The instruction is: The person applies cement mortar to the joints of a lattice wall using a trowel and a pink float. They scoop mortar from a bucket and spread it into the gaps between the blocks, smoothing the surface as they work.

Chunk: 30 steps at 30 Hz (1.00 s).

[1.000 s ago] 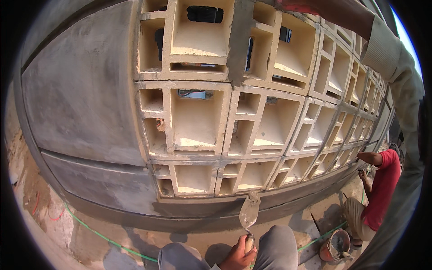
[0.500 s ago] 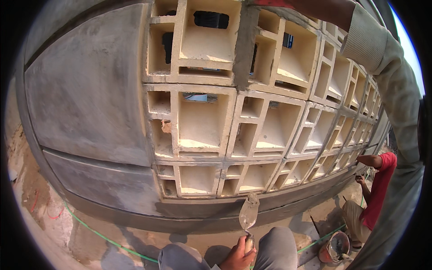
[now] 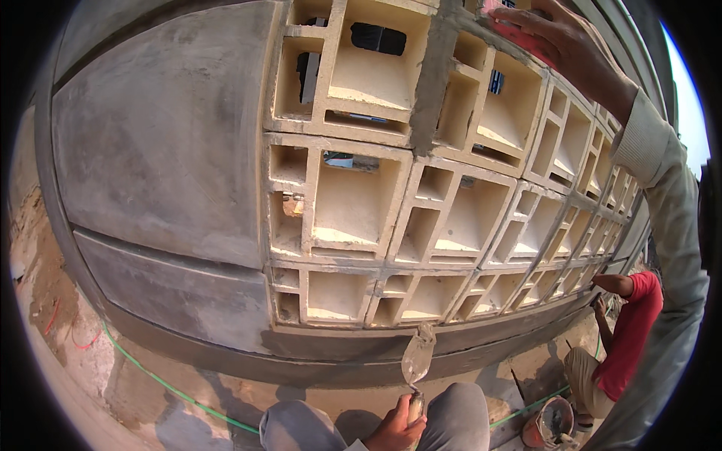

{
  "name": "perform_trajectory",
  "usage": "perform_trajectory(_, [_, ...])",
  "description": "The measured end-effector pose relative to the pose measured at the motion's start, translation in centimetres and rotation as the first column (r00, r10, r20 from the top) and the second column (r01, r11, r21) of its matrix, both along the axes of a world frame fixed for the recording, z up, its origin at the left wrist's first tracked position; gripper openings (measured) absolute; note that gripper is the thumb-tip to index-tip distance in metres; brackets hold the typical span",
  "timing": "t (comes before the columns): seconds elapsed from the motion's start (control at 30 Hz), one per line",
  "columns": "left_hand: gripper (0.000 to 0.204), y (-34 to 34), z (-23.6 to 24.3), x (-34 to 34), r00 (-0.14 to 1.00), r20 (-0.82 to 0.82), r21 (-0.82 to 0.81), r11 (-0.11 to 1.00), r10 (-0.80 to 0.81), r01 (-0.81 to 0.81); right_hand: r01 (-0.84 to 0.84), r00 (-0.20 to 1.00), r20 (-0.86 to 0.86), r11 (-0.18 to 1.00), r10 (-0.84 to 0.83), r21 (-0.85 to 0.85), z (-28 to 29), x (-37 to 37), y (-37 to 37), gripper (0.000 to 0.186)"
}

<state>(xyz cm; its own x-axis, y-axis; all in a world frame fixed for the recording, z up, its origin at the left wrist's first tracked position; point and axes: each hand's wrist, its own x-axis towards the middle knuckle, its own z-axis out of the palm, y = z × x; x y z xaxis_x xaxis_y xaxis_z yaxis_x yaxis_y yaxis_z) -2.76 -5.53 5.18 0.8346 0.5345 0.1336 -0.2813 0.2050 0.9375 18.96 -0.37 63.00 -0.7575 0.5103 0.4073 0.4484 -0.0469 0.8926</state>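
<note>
My left hand [image 3: 398,427], low in the middle between my knees, is closed round the wooden handle of a trowel [image 3: 417,359]. Its blade points up, with some grey mortar on it, and the tip lies in front of the ledge below the blocks. From the right my grey-sleeved arm reaches up to the top, where my right hand [image 3: 568,37] grips a flat red thing [image 3: 525,39], partly covered by the fingers. That red thing lies against the face of the cream breeze blocks [image 3: 361,203], beside a grey mortar joint [image 3: 435,83]; its exact kind is unclear.
Smooth grey plastered wall [image 3: 162,143] stands left of the blocks. A bucket [image 3: 549,425] with grey mortar sits at lower right, near a crouching co-worker in a red shirt [image 3: 638,327]. A green hose [image 3: 173,389] runs along the ground behind my knees [image 3: 297,427].
My right hand and the red thing have come lower and farther right, showing more of the fingers. The view has shifted slightly. My left hand still holds the trowel in nearly the same place.
</note>
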Motion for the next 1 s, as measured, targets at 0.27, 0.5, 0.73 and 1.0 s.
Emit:
perform_trajectory(0.27, [0.056, -0.3, -4.2, 1.7, 0.983, -0.029, 0.302, 0.939, 0.182, -0.164, -0.659, 0.178, -0.982, 0.749, 0.062, -0.072, -5.0, -4.4, 5.4, 0.019])
perform_trajectory(0.5, [0.054, 0.3, -6.9, 2.9, 0.989, -0.06, 0.117, 0.985, 0.132, -0.124, 0.024, 0.995, -0.102, 0.979, -0.004, 0.202, -2.8, -1.4, 4.8, 0.041])
perform_trajectory(0.73, [0.054, -0.1, -5.9, 2.4, 0.993, 0.036, -0.075, 0.992, 0.109, -0.106, 0.026, 0.967, 0.246, 0.99, -0.06, 0.137, 1.1, 1.5, -0.6, 0.058])
perform_trajectory(1.0, [0.057, 0.5, 0.2, 0.6, 0.996, -0.073, 0.138, 0.99, 0.041, -0.031, 0.275, 0.853, -0.493, 0.951, -0.174, 0.14, -1.6, -12.0, -0.4, 0.031])
